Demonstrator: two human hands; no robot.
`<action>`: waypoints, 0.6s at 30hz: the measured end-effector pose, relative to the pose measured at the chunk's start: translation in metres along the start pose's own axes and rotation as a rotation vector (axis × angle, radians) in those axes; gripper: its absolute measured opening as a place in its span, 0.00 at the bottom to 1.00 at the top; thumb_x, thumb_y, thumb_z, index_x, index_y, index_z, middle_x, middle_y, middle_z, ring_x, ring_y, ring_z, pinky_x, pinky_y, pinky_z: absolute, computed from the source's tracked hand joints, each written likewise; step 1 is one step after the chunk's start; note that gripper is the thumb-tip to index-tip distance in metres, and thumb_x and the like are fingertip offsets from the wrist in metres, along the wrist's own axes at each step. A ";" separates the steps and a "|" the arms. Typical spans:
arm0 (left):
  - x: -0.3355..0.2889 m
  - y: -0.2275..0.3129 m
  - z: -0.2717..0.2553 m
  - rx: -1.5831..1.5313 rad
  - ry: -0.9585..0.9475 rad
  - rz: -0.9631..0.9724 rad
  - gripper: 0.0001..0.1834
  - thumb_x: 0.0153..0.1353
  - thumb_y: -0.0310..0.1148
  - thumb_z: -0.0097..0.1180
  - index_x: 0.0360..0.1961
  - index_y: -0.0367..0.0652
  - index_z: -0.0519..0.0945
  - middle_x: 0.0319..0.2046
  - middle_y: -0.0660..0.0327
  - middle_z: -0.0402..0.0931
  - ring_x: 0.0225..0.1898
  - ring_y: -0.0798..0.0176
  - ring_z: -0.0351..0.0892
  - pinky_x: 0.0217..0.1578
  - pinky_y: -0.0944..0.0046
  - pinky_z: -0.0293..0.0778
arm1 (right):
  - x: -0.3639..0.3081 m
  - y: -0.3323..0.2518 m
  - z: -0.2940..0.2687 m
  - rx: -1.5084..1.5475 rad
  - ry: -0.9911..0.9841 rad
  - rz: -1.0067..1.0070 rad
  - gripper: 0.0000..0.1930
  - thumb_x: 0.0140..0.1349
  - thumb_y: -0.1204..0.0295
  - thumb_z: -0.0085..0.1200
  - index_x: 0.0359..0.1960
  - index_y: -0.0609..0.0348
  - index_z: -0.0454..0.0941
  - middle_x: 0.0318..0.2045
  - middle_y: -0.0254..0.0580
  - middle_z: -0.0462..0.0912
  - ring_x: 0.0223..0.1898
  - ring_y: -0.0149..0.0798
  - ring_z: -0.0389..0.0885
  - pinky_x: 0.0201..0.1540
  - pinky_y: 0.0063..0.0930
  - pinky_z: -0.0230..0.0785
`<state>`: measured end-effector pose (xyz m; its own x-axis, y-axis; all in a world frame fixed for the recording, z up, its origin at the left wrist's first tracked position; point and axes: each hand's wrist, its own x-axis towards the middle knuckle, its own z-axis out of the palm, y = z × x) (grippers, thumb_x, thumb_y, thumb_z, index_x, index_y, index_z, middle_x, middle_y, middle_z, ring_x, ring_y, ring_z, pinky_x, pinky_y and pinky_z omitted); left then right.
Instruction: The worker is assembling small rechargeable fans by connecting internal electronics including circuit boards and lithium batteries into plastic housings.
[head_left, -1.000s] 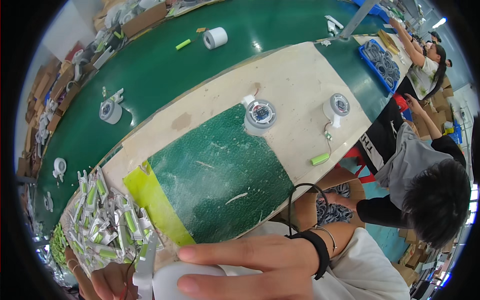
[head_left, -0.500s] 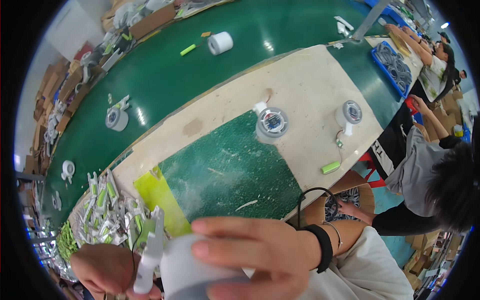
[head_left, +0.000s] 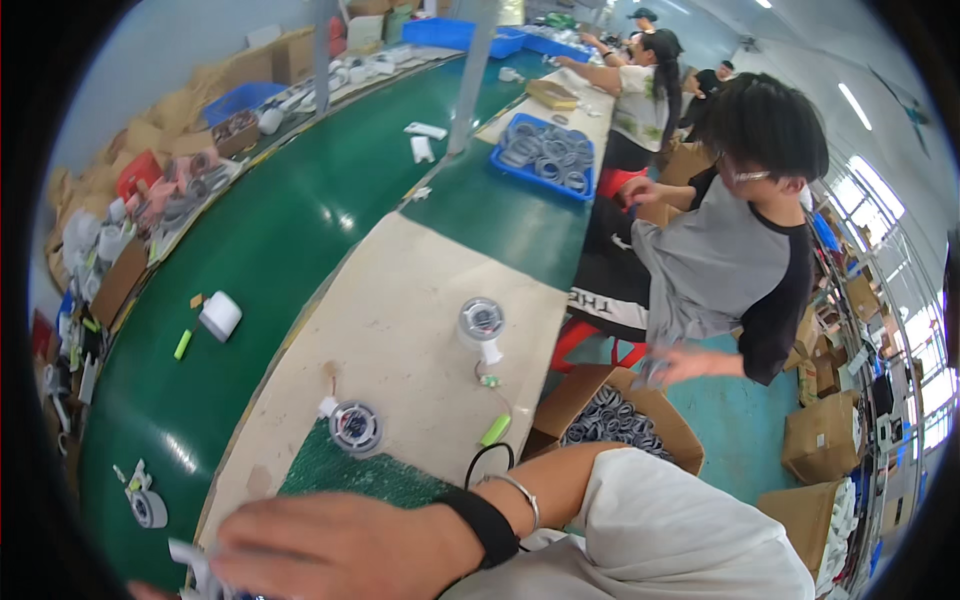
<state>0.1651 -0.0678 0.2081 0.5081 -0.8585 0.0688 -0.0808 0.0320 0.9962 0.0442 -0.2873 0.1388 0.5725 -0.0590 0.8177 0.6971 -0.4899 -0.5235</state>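
My right hand point(head_left: 335, 545) is at the lower left with its fingers bent over a white plastic housing point(head_left: 193, 566), mostly hidden beneath the hand and cut off by the lower edge. Just a sliver of my left hand point(head_left: 150, 591) shows beside it, so its grip is hidden. Beyond my right hand, a round white-and-grey unit point(head_left: 355, 427) with a spoked face lies at the corner of the green mat point(head_left: 375, 475). Farther off stands a similar unit point(head_left: 481, 320), wired to a small green board point(head_left: 489, 381) and a light-green battery point(head_left: 495, 430).
A green conveyor belt point(head_left: 290, 215) runs along the left, carrying a white cup point(head_left: 221, 316) and other parts. A blue tray of grey rings point(head_left: 545, 155) sits on the far table. To the right, a co-worker point(head_left: 700, 260) sits by a carton of grey rings point(head_left: 620, 425).
The view has swung to the right and up. My hands now appear lower and farther left, with the white housing mostly out of sight. The co-worker's hand has risen from the carton.
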 end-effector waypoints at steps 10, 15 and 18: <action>0.109 -0.101 -0.061 -0.114 0.341 -0.322 0.12 0.57 0.27 0.50 0.42 0.38 0.69 0.36 0.59 0.74 0.36 0.67 0.74 0.41 0.69 0.72 | 0.023 0.105 0.017 -0.135 -0.481 0.690 0.27 0.46 0.60 0.59 0.43 0.63 0.63 0.33 0.55 0.75 0.38 0.55 0.73 0.41 0.41 0.64; 0.119 -0.131 -0.144 0.181 0.527 -0.333 0.13 0.54 0.26 0.51 0.41 0.35 0.70 0.32 0.59 0.75 0.32 0.68 0.74 0.36 0.72 0.70 | 0.058 0.124 -0.008 -0.177 -0.947 0.349 0.25 0.51 0.63 0.56 0.48 0.64 0.66 0.46 0.53 0.71 0.49 0.50 0.69 0.51 0.34 0.62; 0.115 -0.138 -0.216 0.838 0.672 -0.306 0.21 0.52 0.32 0.53 0.46 0.30 0.70 0.32 0.51 0.76 0.35 0.59 0.75 0.39 0.64 0.70 | 0.100 0.151 -0.015 -0.289 -1.028 0.444 0.23 0.51 0.65 0.56 0.47 0.62 0.68 0.44 0.51 0.73 0.47 0.49 0.71 0.51 0.34 0.62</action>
<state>0.4199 -0.0609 0.0904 0.9455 -0.3116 0.0944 -0.2969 -0.7059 0.6431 0.2003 -0.3804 0.1450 0.9160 0.3942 -0.0748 0.2974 -0.7921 -0.5330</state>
